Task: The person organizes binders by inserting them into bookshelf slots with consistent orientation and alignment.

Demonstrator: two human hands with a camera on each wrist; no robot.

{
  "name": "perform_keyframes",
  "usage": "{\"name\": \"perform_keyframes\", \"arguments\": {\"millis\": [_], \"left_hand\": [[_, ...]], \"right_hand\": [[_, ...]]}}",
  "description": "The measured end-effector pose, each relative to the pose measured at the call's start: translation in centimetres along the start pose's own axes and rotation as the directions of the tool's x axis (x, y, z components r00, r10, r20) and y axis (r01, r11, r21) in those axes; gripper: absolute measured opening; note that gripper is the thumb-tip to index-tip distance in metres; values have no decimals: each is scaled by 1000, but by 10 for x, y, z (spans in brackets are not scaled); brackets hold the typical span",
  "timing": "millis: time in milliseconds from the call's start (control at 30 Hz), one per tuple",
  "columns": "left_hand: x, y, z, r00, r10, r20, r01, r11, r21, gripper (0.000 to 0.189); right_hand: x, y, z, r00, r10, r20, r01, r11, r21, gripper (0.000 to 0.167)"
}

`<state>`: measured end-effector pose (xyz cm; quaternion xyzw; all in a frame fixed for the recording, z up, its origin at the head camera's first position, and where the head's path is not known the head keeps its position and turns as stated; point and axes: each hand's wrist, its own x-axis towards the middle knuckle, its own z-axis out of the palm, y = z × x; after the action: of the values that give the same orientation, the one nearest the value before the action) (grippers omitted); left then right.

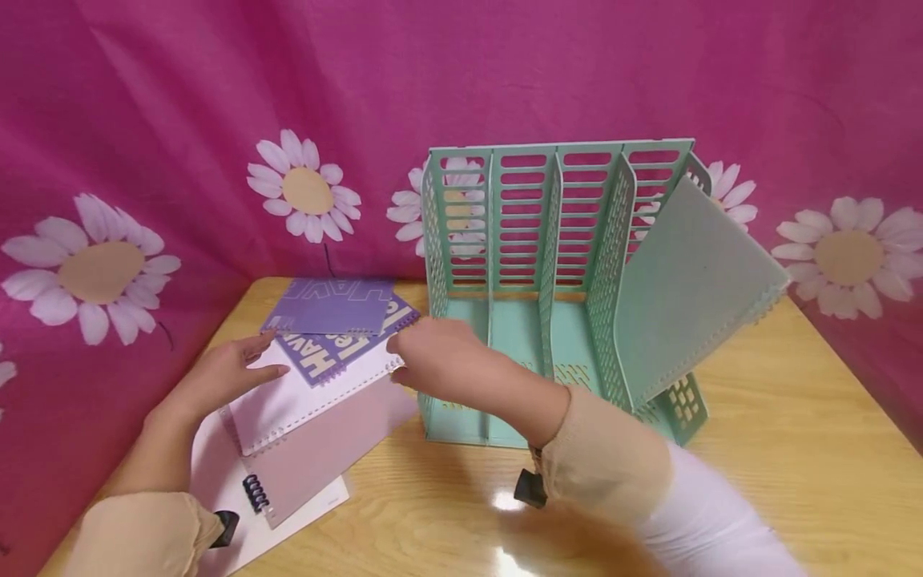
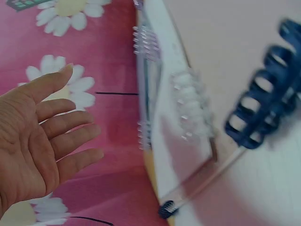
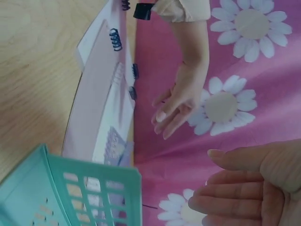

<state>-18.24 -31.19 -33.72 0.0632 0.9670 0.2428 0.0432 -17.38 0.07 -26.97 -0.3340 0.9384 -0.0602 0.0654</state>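
Note:
Over the left side of a pile of spiral notebooks is my left hand [image 1: 219,377], fingers loosely bent; the left wrist view shows its palm with nothing in it. My right hand [image 1: 461,361] hovers at the pile's right edge, and its fingers [image 3: 230,190] extend bare in the right wrist view. Uppermost lies a small purple notebook [image 1: 332,304], overlapping a lettered purple notebook [image 1: 349,344]. Beneath them come a white notebook [image 1: 288,409], a pink notebook [image 1: 317,457] and a larger white notebook [image 1: 209,465]. Dark binding rings [image 2: 263,89] show close up in the left wrist view.
Right of the pile stands a mint-green file rack [image 1: 522,152] with upright dividers. A grey-green notebook [image 1: 699,288] leans out of its rightmost compartment. Behind the wooden table [image 1: 433,513] hangs a magenta cloth [image 1: 505,72] with large daisies.

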Motion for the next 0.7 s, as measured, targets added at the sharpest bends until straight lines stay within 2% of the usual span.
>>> {"name": "perform_keyframes", "arguments": {"millis": [167,267,367,467,567,700], "left_hand": [[5,-15,2,1000,15,-28,-13,999,48,71],[8,-25,2,999,20,-48,-17,998,55,69],[9,-32,3,999,0,-48,2,999,43,69],[12,-37,6,999,-35,-39,36,999,28,70],[16,-42,10,998,-45,-34,46,999,4,69],[25,-48,15,998,-53,-32,54,998,16,67]], "right_hand": [[24,-14,6,1000,-24,2,24,1000,5,18],[38,-20,10,999,-31,-13,32,999,24,24],[51,-23,15,999,-39,-29,40,999,36,26],[64,-24,19,998,-40,-46,41,999,28,18],[78,-25,23,999,-20,-43,22,999,27,14],[97,-28,28,999,28,-25,-28,999,16,14]]}}
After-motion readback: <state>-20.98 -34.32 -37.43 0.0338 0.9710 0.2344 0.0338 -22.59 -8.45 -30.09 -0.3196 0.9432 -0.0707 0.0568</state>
